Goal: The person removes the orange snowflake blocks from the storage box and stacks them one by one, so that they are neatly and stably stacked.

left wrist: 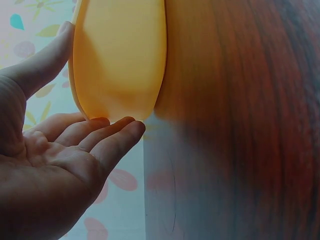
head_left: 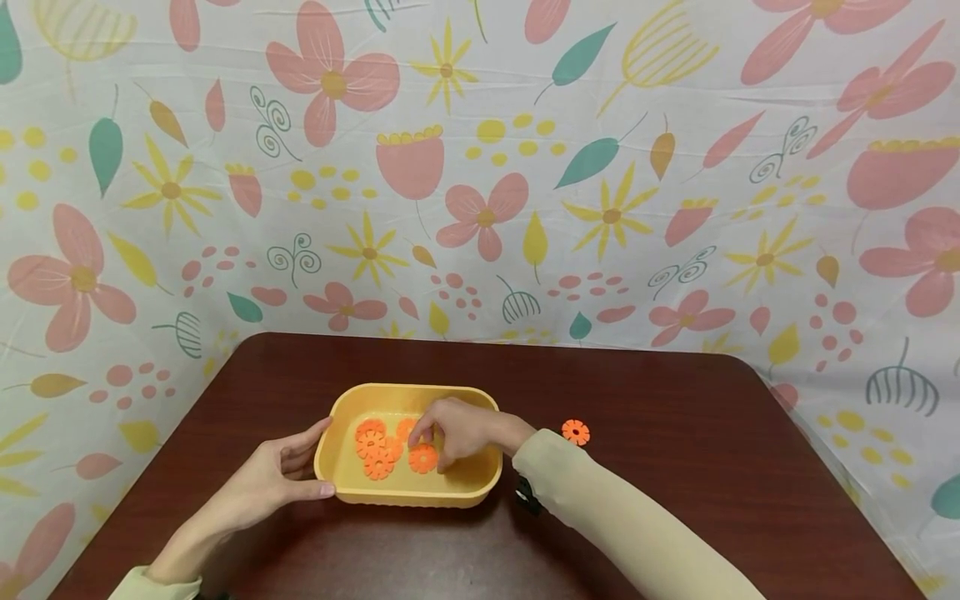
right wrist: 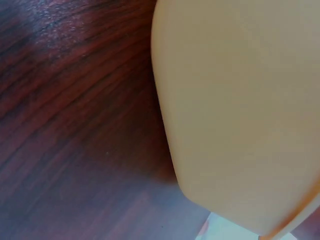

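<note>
A yellow plastic basin [head_left: 408, 498] stands on the dark wooden table. My left hand [head_left: 258, 479] holds its left end, thumb at the front corner and index finger at the back corner. In the left wrist view, the other fingertips [left wrist: 135, 129] lie against the basin's end wall [left wrist: 120, 60]. My right hand [head_left: 465, 427] reaches over the right rim into the basin, thumb and index finger at the edges of an orange flower-shaped disc [head_left: 423, 457]. Several more such discs [head_left: 378, 463] lie overlapping on the basin's left side. The right wrist view shows only the basin's outside [right wrist: 235, 110].
Another orange flower-shaped disc [head_left: 576, 432] lies on the table [head_left: 675, 475], right of the basin and just beyond the right forearm. A white cloth with printed flowers [head_left: 480, 275] hangs behind the table and along its sides.
</note>
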A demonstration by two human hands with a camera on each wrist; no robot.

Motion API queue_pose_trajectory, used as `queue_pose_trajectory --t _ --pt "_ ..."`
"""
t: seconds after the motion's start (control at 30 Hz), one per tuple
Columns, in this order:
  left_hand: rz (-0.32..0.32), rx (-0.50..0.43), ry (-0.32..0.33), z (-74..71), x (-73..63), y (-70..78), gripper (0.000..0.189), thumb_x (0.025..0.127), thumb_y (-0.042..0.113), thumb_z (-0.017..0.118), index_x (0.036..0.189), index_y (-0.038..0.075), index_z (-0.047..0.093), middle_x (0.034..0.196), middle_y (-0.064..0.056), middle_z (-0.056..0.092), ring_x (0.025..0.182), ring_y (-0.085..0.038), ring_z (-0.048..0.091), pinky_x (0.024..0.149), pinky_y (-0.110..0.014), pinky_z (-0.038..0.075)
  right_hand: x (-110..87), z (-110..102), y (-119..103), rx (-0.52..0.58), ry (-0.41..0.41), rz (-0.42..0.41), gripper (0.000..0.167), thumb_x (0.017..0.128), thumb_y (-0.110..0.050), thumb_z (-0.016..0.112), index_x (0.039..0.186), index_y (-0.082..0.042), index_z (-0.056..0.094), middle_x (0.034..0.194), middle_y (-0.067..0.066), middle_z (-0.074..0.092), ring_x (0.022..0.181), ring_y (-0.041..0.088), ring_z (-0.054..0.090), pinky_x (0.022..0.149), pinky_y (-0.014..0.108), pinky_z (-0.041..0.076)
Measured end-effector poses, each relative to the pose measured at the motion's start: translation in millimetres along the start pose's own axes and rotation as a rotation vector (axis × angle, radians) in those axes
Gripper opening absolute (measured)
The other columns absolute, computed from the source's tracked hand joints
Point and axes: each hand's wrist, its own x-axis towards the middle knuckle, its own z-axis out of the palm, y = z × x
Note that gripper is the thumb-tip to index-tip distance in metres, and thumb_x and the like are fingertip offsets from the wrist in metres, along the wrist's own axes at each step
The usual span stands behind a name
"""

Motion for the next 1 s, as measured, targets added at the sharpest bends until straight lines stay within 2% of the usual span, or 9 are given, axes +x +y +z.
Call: queue_pose_trajectory --t 0.2,0.37,0.6,0.77,1.0 --pt "0.001 0.013 0.001 -0.3 0.1 0.8 0.094 0.089 0.01 0.087 0.162 -0.007 0.03 0.164 -0.03 0.028 0.146 -0.049 0.035 0.099 -0.036 0.055 0.5 3.1 -0.7 -0.012 0.017 0.026 0.038 0.072 0.004 0.095 0.107 -0.007 0.082 0.093 0.005 0.072 0.088 0.023 0.062 0.072 0.018 0.045" --pt "-0.002 0.019 0.001 -0.4 -0.2 0.6 0.094 0.089 0.01 0.087 0.162 -0.007 0.03 0.165 -0.029 0.028 0.146 -0.049 0.036 0.099 -0.036 0.055 3.4 5.6 0.6 -0.005 0.018 -0.002 0.037 0.074 0.001 0.095 0.108 -0.005 0.082 0.093 0.004 0.073 0.088 0.021 0.062 0.074 0.017 0.047" --pt "0.004 0.005 -0.001 0.0 0.0 0.2 0.093 0.089 0.008 0.086 0.162 -0.007 0.03 0.164 -0.029 0.028 0.146 -0.049 0.036 0.099 -0.035 0.056 3.9 5.9 -1.2 0.035 0.013 0.008 0.038 0.074 0.003 0.095 0.11 -0.004 0.082 0.092 0.007 0.072 0.084 0.02 0.058 0.071 0.018 0.044" --pt "0.006 0.008 -0.001 -0.1 0.0 0.0 0.093 0.089 0.008 0.086 0.162 -0.007 0.029 0.165 -0.029 0.028 0.146 -0.049 0.036 0.099 -0.035 0.055 3.4 5.8 -2.1 0.04 0.012 0.022 0.038 0.075 0.003 0.094 0.11 -0.005 0.082 0.092 0.008 0.07 0.077 0.014 0.053 0.067 0.018 0.043" --pt "-0.001 0.01 0.004 0.6 -0.4 1.1 0.093 0.089 0.009 0.086 0.162 -0.007 0.03 0.165 -0.03 0.028 0.145 -0.049 0.036 0.099 -0.036 0.055 3.1 7.2 -0.1 -0.019 0.019 0.004 0.036 0.077 -0.004 0.095 0.111 -0.007 0.082 0.092 0.001 0.069 0.079 0.01 0.054 0.071 0.018 0.044"
